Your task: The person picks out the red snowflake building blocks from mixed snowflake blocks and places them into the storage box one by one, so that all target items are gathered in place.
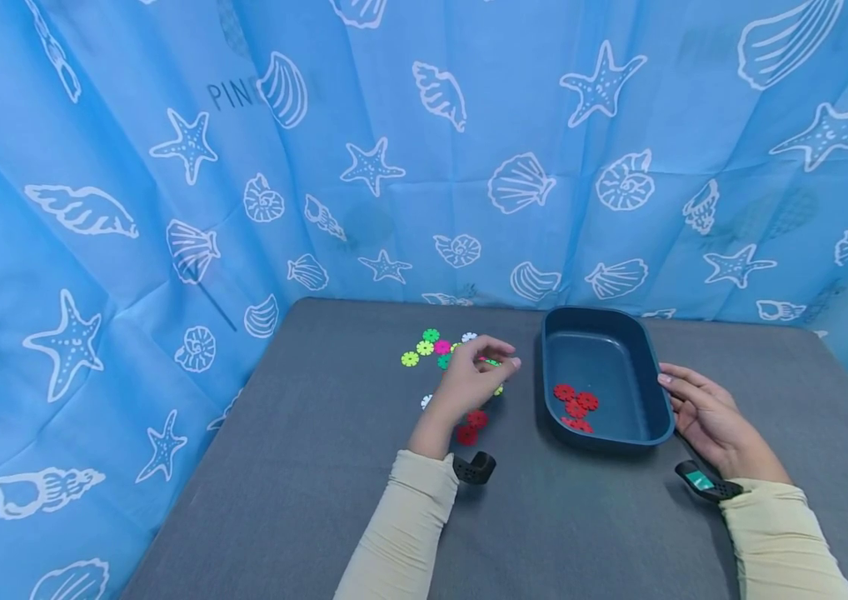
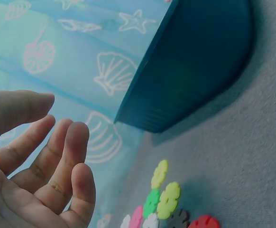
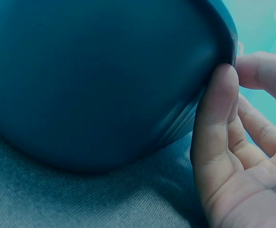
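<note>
My left hand [image 1: 466, 382] hovers over scattered interlocking plastic discs, its fingers loosely bent and holding nothing. In the left wrist view, the thumb and fingertips stand apart. Under and around that hand lie green, yellow, pink, white and red notched discs; two red discs [image 1: 467, 435] are close to the wrist. To the right is a dark blue rectangular tub [image 1: 622, 440] with rounded corners, holding several red discs [image 1: 576, 408] toward its near left. My right hand [image 1: 712, 421] holds the tub's right rim; in the right wrist view, fingertips [image 3: 222, 78] pinch the edge.
A grey cloth covers the table [image 1: 304, 467]. Behind and to the left hangs a blue curtain [image 1: 394, 108] with white shells and starfish, reaching down to the table's back edge. Both wrists wear black bands, and light sleeves cover the forearms.
</note>
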